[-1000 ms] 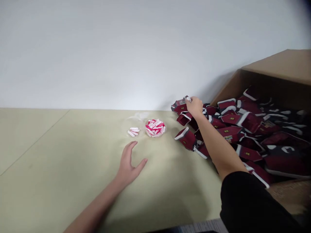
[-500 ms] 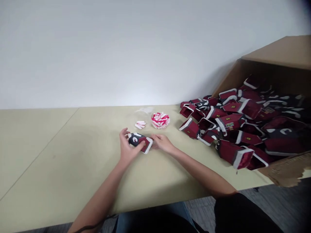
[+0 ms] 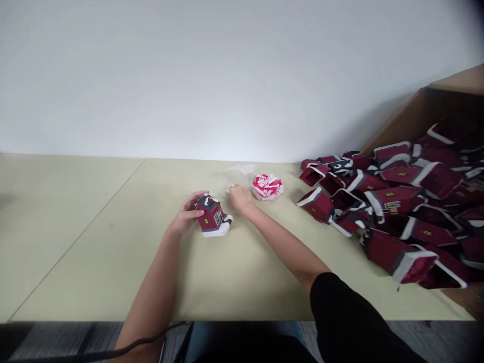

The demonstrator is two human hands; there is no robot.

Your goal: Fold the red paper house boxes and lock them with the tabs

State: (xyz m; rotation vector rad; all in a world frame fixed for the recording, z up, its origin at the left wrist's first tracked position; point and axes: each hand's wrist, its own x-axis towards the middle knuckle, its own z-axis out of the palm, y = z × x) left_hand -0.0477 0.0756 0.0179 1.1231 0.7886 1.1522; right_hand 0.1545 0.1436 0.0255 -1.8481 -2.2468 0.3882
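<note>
Item: red model house (image 3: 212, 217), with a dark roof and white trim, standing upright near the middle of the tabletop (image 3: 113, 262).
Left grip (image 3: 185, 214): fingers curled, wrapped around the house's near side and roof, holding it.
Right grip (image 3: 237, 197): fingers bent downward at 2 o'clock from the house, at the edge of a clear plastic bag (image 3: 237, 176); hold cannot be told.
Bag: at 1 o'clock from the house, just beside the bowl.
Bowl (image 3: 267, 194): clear, filled with red-and-white pieces, at 2 o'clock.
Pile (image 3: 397, 206): many similar red houses, lying jumbled at 3 o'clock, spilling from a tilted cardboard box (image 3: 419, 108).
</note>
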